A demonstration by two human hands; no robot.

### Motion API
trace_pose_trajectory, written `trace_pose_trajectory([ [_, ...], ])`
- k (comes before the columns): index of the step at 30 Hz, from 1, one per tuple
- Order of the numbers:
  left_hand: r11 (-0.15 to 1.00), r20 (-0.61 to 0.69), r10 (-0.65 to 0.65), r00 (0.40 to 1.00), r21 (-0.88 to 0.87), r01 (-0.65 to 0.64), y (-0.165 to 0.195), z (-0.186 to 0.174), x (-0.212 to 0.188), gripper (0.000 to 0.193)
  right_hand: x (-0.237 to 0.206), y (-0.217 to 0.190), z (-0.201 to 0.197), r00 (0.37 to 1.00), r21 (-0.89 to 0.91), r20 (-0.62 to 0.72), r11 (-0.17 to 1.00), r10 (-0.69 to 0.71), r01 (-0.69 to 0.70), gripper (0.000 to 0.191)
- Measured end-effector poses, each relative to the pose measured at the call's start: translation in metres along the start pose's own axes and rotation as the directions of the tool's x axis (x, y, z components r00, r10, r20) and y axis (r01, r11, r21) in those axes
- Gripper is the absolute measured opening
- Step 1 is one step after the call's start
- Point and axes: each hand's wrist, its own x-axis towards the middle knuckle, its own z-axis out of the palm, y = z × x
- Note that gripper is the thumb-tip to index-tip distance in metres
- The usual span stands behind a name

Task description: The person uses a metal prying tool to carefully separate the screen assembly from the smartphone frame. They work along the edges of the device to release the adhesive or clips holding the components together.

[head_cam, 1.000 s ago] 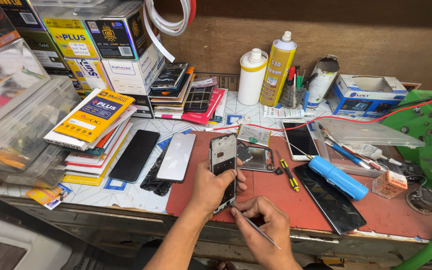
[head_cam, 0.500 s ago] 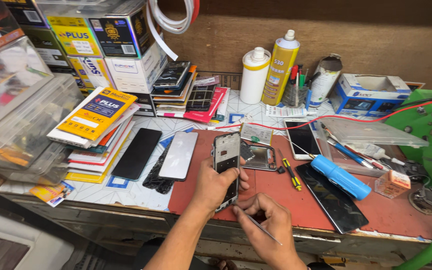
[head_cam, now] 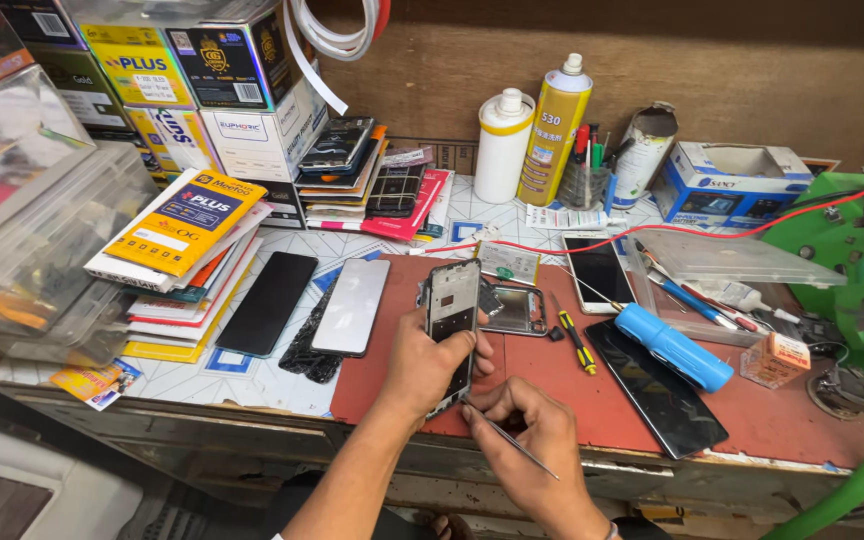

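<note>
Red matting (head_cam: 772,420) covers the near desk, where the left hand (head_cam: 422,365) is closed around one upright phone frame (head_cam: 452,320) and the right hand (head_cam: 537,440) pinches one thin metal tool (head_cam: 512,442) just beneath it. Two loose screens (head_cam: 352,306) lie left; a yellow spray can (head_cam: 555,130) and white bottle (head_cam: 503,146) stand far.

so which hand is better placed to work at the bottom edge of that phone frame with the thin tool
Right. The right hand already grips the thin metal tool, its tip at the lower end of the phone frame. The left hand is wrapped around the frame, holding it tilted up off the red mat.
</note>
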Motion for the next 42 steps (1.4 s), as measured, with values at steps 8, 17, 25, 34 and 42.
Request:
trace_pose_trajectory([
  [8,1.000,-0.016,-0.013,1.000,0.009,0.013,0.001,0.001,0.002,0.015,-0.008,-0.007,0.015,0.933,-0.302,-0.167,0.917,-0.319,0.260,0.025],
  [17,1.000,-0.032,-0.019,0.999,0.000,0.019,0.000,0.000,0.004,0.015,-0.008,-0.006,0.026,0.842,-0.388,-0.253,0.847,-0.477,0.363,0.026],
  [25,0.989,0.019,0.086,0.996,-0.125,-0.083,-0.003,-0.006,-0.005,0.021,-0.007,-0.010,0.016,0.920,-0.351,-0.198,0.901,-0.337,0.255,0.025],
  [34,0.955,0.047,0.181,0.982,-0.249,-0.164,0.005,-0.008,-0.015,0.027,-0.011,-0.007,0.010,0.943,-0.229,-0.154,0.939,-0.295,0.256,0.025],
  [42,0.958,0.025,0.180,0.983,-0.232,-0.169,0.005,-0.006,-0.017,0.029,-0.011,-0.003,0.011,0.952,-0.242,-0.153,0.944,-0.265,0.224,0.025],
])
